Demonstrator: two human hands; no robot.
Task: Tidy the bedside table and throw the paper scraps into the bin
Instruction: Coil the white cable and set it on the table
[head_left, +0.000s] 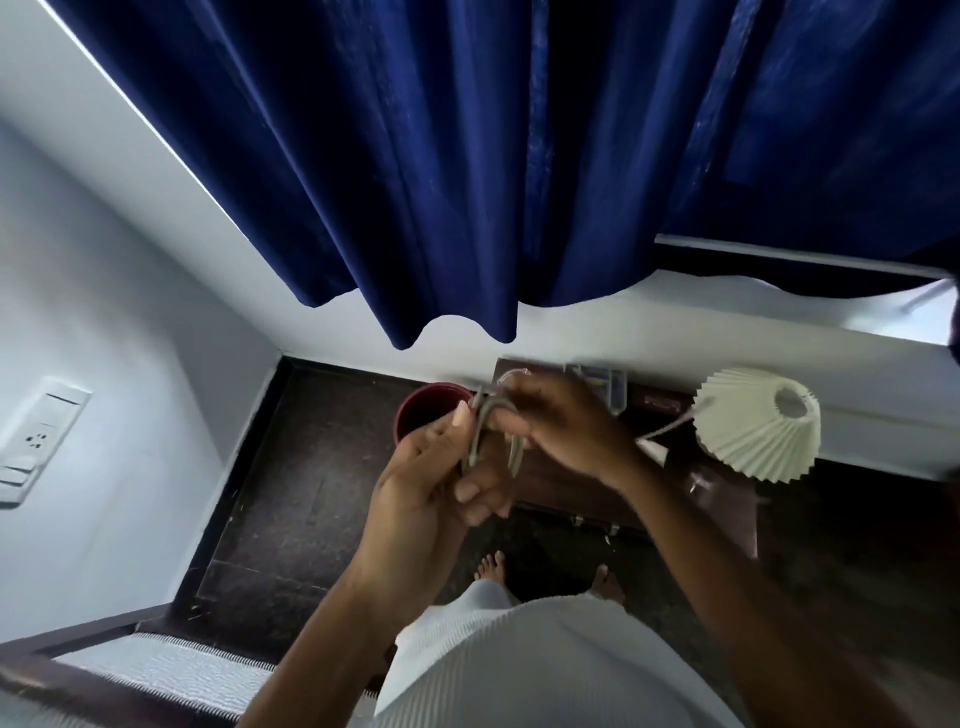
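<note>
Overhead, the head camera looks down past a white garment to two bare feet on the dark floor (291, 467). Both hands meet in mid-frame, above the left edge of the dark wooden tabletop (561, 483). The left hand (431, 483) is closed around a bundle of grey cord (480, 428), thumb pressing it against the fingers. The right hand (566, 421), at about 1 o'clock from the left, pinches the same cord at its upper loops with curled fingers. A dark red bin (423, 410) stands on the floor just beside the tabletop, at 10 o'clock from the hands and partly hidden by them. On the tabletop at 3 o'clock stands a lamp with a pleated white shade (758, 421), tilted in this wide view. No paper scraps can be made out. A blue curtain (467, 156) hangs at 12 o'clock, and a wall socket plate (39, 441) sits at 9 o'clock.
</note>
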